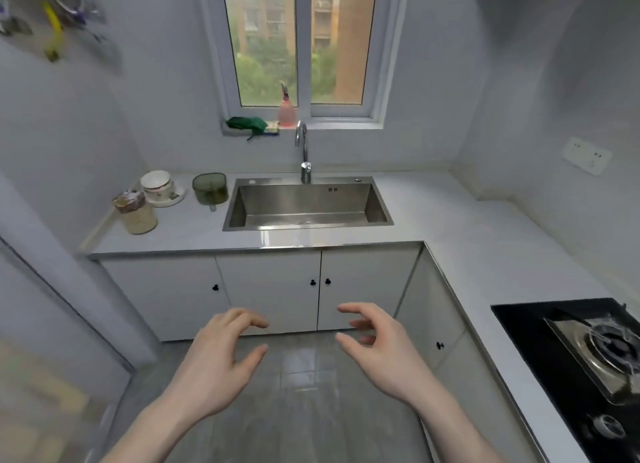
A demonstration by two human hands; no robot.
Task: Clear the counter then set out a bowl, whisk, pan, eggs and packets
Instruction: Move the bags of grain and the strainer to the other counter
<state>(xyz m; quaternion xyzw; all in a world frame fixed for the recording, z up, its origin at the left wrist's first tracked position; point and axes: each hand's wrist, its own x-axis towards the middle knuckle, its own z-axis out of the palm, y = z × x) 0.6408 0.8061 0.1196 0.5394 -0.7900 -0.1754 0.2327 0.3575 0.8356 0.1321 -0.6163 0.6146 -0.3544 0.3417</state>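
Two hands hang over the floor before the cabinets, the left hand and right hand both empty, fingers loosely curled and spread, palms facing each other. On the counter, left of the sink, stand three things close together: one jar nearest the edge, one stack of white bowls on a plate behind it, and one green cup upright, its handle pointing toward the counter's front edge. One tap rises behind the sink. One stove sits at right.
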